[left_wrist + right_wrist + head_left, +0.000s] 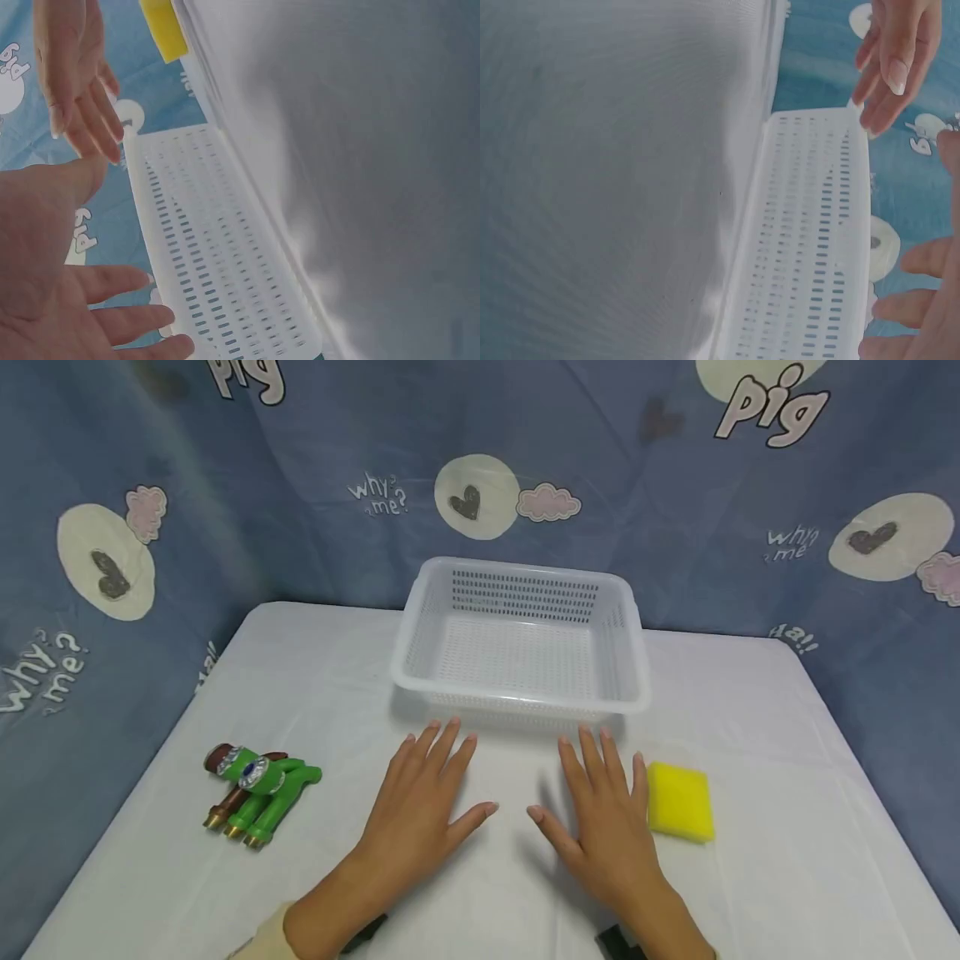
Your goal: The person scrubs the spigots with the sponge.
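Showing, at the nearest edge, a beige sleeve [264, 935] on the left forearm and a dark piece [619, 942] beneath each wrist. Reaching forward over the white table [780, 810] with bare hands, backs uppermost: the left hand [420, 806] wide, with fingers straight and apart and thumb pointing inward; the right hand [607, 827] equally wide, with thumb toward the other. Close by the right hand's outer side, a square yellow sponge [681, 802]; hard to tell whether touching. Well to the left of the left hand, a cluster of green and brown pieces [283, 802] with gold-coloured ends. Just beyond both sets of fingertips, between sponge and cluster, a white slotted basket [521, 698], upright near the far edge. Farthest off, a blue cloth [300, 518] printed with hearts, pink clouds and lettering.
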The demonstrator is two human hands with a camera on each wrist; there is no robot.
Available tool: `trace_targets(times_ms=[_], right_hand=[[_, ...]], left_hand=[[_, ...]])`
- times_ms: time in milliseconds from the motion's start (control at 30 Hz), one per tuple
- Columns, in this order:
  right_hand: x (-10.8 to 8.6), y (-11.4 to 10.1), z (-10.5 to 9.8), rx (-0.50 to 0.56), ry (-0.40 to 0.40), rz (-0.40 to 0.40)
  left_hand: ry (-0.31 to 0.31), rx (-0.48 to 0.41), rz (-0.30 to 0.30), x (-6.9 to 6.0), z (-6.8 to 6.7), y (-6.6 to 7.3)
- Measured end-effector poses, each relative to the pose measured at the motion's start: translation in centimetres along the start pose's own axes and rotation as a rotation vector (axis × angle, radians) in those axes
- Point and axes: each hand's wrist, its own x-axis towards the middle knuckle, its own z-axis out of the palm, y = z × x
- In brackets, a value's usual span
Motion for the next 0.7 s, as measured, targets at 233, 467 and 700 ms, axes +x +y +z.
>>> trace_targets(times_ms=[233,467,700], right_hand=[[0.15,-0.08,-0.31,0.028,0.102,-0.027],[0.24,-0.10,-0.40,0.004,0.057,0.010],[0.37,0.27,-0.90,-0.014,-0.003,0.109]], left_hand=[[0.069,-0.009,0.018,0.07,-0.42,-0.11],[0.038,-0.011,0.004,-0.14,-0.48,-0.17],[0.053,-0.009,-0.031,-0.01,-0.71,-0.59]])
